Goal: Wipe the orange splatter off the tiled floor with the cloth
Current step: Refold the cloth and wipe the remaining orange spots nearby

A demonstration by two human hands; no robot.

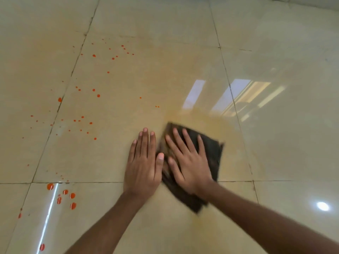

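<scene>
Our right hand (pixel 187 162) presses flat, fingers spread, on the dark cloth (pixel 207 154), whose long axis runs from near us up and rightward. Our left hand (pixel 143 167) lies flat on the tiled floor (pixel 275 143) beside it, fingers extended. Orange splatter (pixel 82 118) dots the tiles to the left.

Glossy tiled floor (pixel 275 43), matt dark cloth (pixel 211 143).

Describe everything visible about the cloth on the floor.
The cloth is dark brown to black, soft-looking fabric, roughly square and seemingly folded, lying flat on the glossy beige tiled floor. Its edges are blurred. A yellowish stain shows near its left edge. The right hand presses on it with fingers spread; the left hand lies flat on the tile beside it, its thumb at the cloth's edge. A hazy orange smear surrounds it; the orange drops lie well to its left.
</scene>
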